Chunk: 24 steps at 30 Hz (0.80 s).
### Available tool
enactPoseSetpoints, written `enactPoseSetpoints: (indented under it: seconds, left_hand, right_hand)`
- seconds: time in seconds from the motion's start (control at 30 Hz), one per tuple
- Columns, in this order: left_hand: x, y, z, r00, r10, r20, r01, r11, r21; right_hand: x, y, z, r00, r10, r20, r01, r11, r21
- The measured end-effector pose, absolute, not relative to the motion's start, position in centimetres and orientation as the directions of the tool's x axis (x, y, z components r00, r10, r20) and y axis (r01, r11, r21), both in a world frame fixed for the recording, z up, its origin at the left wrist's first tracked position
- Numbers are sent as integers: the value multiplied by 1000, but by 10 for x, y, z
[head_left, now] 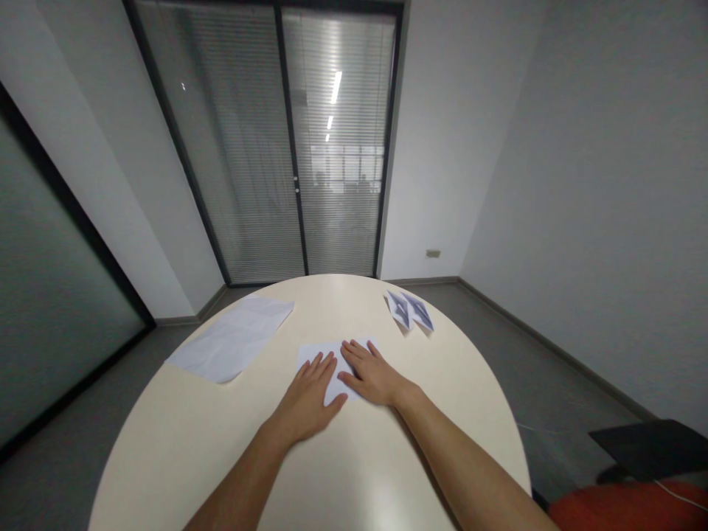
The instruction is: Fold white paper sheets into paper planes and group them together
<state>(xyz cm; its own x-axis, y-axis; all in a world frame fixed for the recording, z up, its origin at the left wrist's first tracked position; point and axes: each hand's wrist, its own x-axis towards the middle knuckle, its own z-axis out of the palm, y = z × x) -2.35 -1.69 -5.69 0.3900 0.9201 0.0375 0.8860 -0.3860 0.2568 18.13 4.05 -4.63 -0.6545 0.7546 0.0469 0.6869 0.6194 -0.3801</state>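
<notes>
A small white sheet of paper (pixel 335 389) lies on the round cream table (pixel 182 450), partly covered by both hands. My left hand (pixel 313 397) rests on its left part, fingers stretched out and thumb pointing right. On the right part lies my right hand (pixel 372 374), flat, with its fingers reaching up and left. Neither hand grips anything. The paper's edges beneath the palms are hidden.
A larger creased white sheet (pixel 235 338) lies at the table's left. Folded paper with dark printing (pixel 409 310) stands at the back right. Beyond the table's right edge are a red seat (pixel 630 507) and a dark flat object (pixel 653 448).
</notes>
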Motion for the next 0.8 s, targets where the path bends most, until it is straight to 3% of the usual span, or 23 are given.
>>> enactPoseSetpoints:
  seconds: [0.37,0.47,0.63,0.8]
  left_hand:
    - [-29,-19,-55,366,930,27,898,-361,250]
    - [-28,-19,-57,366,930,36,898,-363,250]
    - [-27,-16,-58,360,932,53,896,-361,258]
    - [-28,-15,-60,335,940,68,904,-341,259]
  right_hand:
    - [192,46,-46,-395,918,25,865,382,-325]
    - [191,45,-45,-427,901,73,842,425,-332]
    - [188,39,-40,-655,754,55,671,614,-415]
    - [192,42,-41,-602,798,-17,729,540,-421]
